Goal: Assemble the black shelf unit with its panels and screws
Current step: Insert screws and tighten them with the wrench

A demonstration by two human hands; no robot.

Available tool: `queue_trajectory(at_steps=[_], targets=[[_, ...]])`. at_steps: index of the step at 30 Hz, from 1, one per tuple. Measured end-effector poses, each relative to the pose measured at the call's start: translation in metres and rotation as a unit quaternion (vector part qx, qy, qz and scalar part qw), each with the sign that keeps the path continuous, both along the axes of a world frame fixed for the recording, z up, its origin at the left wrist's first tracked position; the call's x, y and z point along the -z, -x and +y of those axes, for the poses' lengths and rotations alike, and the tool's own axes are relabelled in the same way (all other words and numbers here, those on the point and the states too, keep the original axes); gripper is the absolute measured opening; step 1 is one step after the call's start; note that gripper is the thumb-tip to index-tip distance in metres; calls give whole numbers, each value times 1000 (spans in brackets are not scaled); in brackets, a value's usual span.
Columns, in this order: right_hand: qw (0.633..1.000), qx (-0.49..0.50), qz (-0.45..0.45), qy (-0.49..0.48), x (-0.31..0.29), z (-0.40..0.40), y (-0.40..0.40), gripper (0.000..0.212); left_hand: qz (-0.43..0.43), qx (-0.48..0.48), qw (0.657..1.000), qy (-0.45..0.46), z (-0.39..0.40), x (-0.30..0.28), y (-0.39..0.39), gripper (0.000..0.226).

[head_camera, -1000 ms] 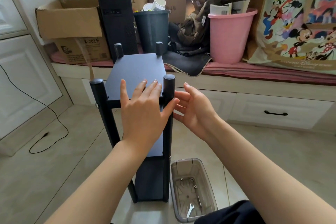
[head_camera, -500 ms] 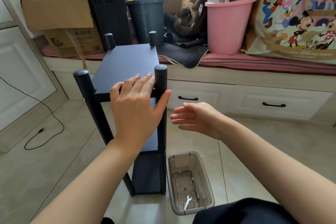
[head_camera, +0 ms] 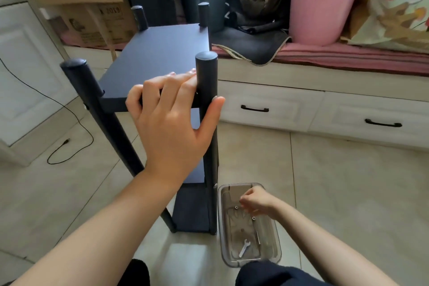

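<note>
Behind, a box [head_camera: 92, 21] reads "2019"; left hand [head_camera: 171, 123] grips shelf [head_camera: 157, 53]; right hand [head_camera: 256, 201] fingers curled in tray [head_camera: 276, 251].

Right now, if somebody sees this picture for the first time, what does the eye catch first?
First the black shelf unit at centre, with the left hand gripping its top panel at the front right post. Next, low on the floor, the right hand dips into a clear plastic tray. Behind stands a pink bucket.

Open floor [head_camera: 336, 181] right of shelf unit [head_camera: 160, 53] up to the drawers [head_camera: 267, 104]. Clear bin [head_camera: 276, 253] sits just beside the unit's near right post [head_camera: 206, 76], right hand [head_camera: 256, 199] in it. Cable [head_camera: 69, 144] on floor at left. Top panel bare except left hand [head_camera: 171, 118] at its near edge.
</note>
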State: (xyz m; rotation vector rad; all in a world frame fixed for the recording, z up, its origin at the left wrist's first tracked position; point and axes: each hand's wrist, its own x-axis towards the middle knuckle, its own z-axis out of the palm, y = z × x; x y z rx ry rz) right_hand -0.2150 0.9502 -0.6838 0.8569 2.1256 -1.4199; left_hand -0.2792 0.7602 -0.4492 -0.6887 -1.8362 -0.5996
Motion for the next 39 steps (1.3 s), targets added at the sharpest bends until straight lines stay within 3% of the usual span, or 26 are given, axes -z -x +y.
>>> queue_trajectory(at_steps=[7,10,17,26,33,39], targets=[[995,-28,-45,-87,75,-7,26,23,29,-16,999,0,2,5,6,46],[992,-19,-57,-112,98,-11,35,14,33,-18,999,1,4,5,5,47],[976,139,-58,-155,134,-20,36,13,34,-25,999,7,5,6,5,48],[967,223,-53,-113,149,-29,36,20,26,-24,999,11,4,6,3,50],[962,186,-92,-179,145,-38,41,22,15,-17,1000,16,3,3,2,51],[965,196,-64,-160,145,-36,39,16,14,-20,1000,17,3,4,2,49]])
